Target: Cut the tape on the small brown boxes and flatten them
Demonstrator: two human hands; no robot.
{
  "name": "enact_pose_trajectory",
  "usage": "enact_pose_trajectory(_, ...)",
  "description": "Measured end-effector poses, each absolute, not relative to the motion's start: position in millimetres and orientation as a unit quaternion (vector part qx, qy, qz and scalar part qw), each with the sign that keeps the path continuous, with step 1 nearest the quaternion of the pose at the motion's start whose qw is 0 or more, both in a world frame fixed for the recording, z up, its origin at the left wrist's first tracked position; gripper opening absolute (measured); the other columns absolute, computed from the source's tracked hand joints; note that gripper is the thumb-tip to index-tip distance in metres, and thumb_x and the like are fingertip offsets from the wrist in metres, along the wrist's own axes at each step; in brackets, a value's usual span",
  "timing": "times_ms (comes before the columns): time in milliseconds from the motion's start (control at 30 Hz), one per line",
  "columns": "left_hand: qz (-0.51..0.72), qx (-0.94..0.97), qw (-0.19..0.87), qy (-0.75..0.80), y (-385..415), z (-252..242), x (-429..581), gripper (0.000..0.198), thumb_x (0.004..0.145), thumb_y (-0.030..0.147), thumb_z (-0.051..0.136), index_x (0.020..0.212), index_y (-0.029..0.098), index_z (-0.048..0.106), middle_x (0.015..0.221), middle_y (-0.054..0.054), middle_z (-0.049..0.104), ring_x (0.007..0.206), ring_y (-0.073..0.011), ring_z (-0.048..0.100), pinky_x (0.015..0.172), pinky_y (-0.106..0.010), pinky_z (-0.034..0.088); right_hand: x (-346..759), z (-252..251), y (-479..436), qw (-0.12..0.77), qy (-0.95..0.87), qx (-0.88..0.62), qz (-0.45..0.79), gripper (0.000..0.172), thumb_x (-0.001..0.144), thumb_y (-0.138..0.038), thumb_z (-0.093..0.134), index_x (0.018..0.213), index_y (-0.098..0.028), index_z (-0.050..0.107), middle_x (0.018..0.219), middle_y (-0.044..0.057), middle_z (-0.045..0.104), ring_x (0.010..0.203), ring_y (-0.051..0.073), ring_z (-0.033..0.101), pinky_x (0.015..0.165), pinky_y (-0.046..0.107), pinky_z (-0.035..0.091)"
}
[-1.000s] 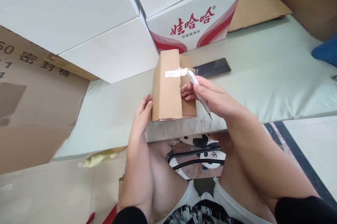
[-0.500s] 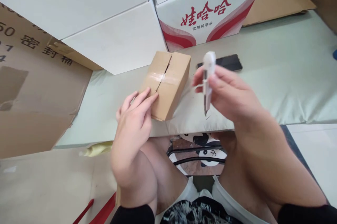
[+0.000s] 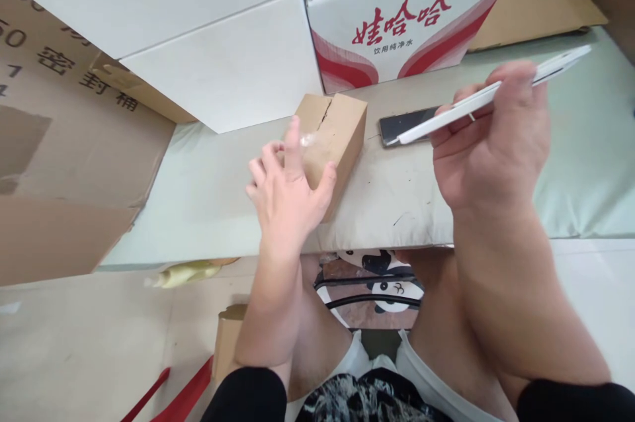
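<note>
Head view: left fingers (image 3: 294, 147) spread over carton (image 3: 349, 137); right fingers (image 3: 516, 86) clamped on cutter (image 3: 435, 122)

on the pale green counter (image 3: 198, 210), a small brown box (image 3: 347, 137) stands near the front edge. the left hand (image 3: 288, 190) is over its top with the fingers spread; whether it touches is not clear. the right hand (image 3: 496, 144) grips a white cutter knife (image 3: 429, 126), partly covering a dark phone (image 3: 407, 123). farther from this edge stands a white carton (image 3: 397, 32) with red letters.
</note>
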State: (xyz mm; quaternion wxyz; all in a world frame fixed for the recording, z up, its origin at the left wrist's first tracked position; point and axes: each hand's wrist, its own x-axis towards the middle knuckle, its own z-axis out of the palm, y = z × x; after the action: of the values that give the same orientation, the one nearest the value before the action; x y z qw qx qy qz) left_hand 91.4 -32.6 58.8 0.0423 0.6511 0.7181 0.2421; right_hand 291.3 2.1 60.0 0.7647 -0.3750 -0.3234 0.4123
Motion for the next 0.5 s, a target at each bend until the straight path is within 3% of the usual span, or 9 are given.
enact_pose_trajectory(67,0.248,0.651,0.054,0.715,-32,59,91,0.084,0.086,0.056,0.067,0.161,0.033,0.038,0.146,-0.016,0.055,0.127,-0.0481,0.046,0.106,-0.078,0.036,292,57,7,0.772,-0.300,-0.374,0.417,0.034,0.085,-0.050,0.072,0.092,-0.027,0.048,0.076,-0.006,0.051,0.067,0.010,0.059,0.065,0.026,0.055)
enact_pose_trajectory(233,0.156,0.702,0.090,0.689,-32,65,90,0.066,0.086,0.056,0.065,0.149,0.035,0.057,0.165,-0.007,0.046,0.144,-0.0532,0.032,0.108,-0.081,0.033,291,45,15,0.761,-0.311,-0.382,0.423,0.029,0.087,-0.049,0.066,0.093,-0.027,0.050,0.075,-0.006,0.046,0.074,0.011,0.062,0.078,0.030,0.061)
enact_pose_trajectory(367,0.097,0.746,0.099,0.652,-36,74,91,0.065,0.086,0.048,0.067,0.149,0.036,0.057,0.167,-0.004,0.045,0.145,-0.0514,0.035,0.107,-0.078,0.035,291,44,14,0.774,-0.280,-0.389,0.413,0.031,0.087,-0.047,0.071,0.084,-0.026,0.048,0.069,-0.008,0.041,0.060,0.008,0.055,0.064,0.024,0.059)
enact_pose_trajectory(500,0.062,0.814,0.081,0.571,-45,80,95,0.060,0.087,0.046,0.070,0.146,0.041,0.061,0.165,-0.001,0.047,0.143,-0.0486,0.038,0.106,-0.073,0.037,291,50,13,0.795,-0.253,-0.382,0.397,0.044,0.081,-0.055,0.078,0.084,-0.025,0.046,0.069,-0.008,0.056,0.051,0.006,0.055,0.045,0.019,0.051)
